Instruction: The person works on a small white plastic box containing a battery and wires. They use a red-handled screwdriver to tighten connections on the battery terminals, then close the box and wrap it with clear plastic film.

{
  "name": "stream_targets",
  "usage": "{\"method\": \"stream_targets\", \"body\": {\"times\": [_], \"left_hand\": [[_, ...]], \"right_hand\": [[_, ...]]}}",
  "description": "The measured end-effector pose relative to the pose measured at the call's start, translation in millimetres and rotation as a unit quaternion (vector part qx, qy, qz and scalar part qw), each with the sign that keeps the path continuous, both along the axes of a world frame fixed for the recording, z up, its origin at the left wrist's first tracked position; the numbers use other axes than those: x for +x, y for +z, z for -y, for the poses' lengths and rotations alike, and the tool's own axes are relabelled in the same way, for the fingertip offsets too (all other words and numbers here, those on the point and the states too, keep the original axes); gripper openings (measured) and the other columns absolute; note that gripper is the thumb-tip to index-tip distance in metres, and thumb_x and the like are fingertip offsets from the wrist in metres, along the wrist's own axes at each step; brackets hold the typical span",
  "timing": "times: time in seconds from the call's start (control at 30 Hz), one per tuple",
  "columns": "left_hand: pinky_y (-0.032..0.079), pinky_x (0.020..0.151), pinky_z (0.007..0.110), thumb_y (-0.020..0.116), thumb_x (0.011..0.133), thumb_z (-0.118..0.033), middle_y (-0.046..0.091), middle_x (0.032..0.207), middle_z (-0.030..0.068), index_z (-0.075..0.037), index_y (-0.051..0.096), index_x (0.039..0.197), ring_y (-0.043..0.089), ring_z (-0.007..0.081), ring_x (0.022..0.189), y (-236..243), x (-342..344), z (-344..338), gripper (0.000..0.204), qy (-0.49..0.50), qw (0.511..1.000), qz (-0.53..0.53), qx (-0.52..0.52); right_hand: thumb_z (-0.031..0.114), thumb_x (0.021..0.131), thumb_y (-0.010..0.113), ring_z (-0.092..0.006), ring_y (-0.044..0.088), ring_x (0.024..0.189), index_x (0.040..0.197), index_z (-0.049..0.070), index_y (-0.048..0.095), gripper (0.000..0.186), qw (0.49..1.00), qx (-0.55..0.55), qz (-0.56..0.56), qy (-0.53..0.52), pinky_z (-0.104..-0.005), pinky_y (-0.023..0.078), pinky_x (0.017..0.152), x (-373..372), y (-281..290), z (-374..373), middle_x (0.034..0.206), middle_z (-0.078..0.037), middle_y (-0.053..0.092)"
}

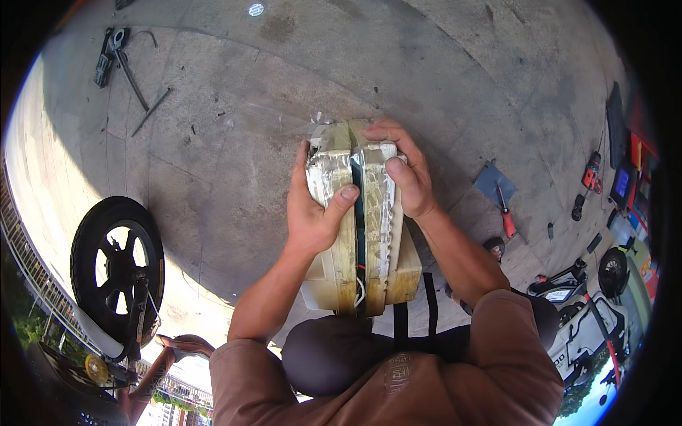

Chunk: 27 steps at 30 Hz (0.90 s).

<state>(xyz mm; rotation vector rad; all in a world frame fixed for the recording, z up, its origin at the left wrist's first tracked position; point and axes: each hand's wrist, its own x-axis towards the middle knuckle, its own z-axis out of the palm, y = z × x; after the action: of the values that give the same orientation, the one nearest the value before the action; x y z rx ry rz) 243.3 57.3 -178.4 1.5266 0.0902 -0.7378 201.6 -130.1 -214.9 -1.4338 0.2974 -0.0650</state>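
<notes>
A bulky pack (380, 234), wrapped in yellowish tape and pale sheet, stands in front of me in two halves with a narrow dark gap between them. White and red wires show low in the gap. My left hand (316, 206) grips the left half, thumb on its face and fingers round its outer side. My right hand (405, 170) holds the right half near its far end, thumb on the face and fingers over the edge. Loose clear plastic or tape hangs at the far end.
Long-handled tools (121, 64) lie upper left. A bike wheel (117, 277) is at left. At right are a red screwdriver (509, 224), grey cloth (490, 181), drill (592, 172), device with blue display (622, 183) and white scooter body (590, 334). The paved floor (249, 106) surrounds me.
</notes>
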Motion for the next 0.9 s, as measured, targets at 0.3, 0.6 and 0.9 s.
{"method": "stream_targets", "body": {"times": [0.3, 0.6, 0.9], "left_hand": [[0.038, 0.112, 0.043, 0.082, 0.084, -0.037, 0.043, 0.145, 0.0232, 0.005, 0.030, 0.152, 0.047, 0.0323, 0.133, -20.6, -0.3, -4.5, 0.096, -0.003, 0.999, 0.053, 0.007], [0.033, 0.116, 0.044, 0.075, 0.089, -0.047, 0.039, 0.149, 0.0250, 0.000, 0.027, 0.152, 0.040, 0.0338, 0.138, -37.8, 10.6, -9.0, 0.093, -0.103, 0.987, 0.117, 0.034], [0.029, 0.120, 0.043, 0.031, 0.097, -0.075, 0.033, 0.159, 0.0204, -0.004, 0.024, 0.160, 0.034, 0.0331, 0.146, -9.5, 35.6, -16.2, 0.094, -0.152, 0.984, -0.061, 0.065]], "right_hand": [[0.045, 0.094, 0.049, -0.0264, 0.048, 0.130, 0.125, -0.003, 0.058, 0.058, 0.998, 0.029, -0.007, 0.054, -0.0405, 0.032, 0.114, -0.8, -13.9, 7.4, 0.133, -0.018, 0.053], [0.041, 0.104, 0.039, -0.0210, 0.059, 0.114, 0.128, 0.003, 0.060, 0.049, 0.935, -0.128, -0.203, 0.259, -0.0354, 0.043, 0.102, 46.2, 28.2, 55.8, 0.119, -0.012, 0.064], [0.045, 0.100, 0.054, -0.0105, 0.056, 0.082, 0.091, 0.006, 0.067, 0.042, 0.925, 0.098, -0.187, 0.317, -0.0298, 0.047, 0.076, 78.6, -45.3, 47.9, 0.085, -0.002, 0.064]]}}
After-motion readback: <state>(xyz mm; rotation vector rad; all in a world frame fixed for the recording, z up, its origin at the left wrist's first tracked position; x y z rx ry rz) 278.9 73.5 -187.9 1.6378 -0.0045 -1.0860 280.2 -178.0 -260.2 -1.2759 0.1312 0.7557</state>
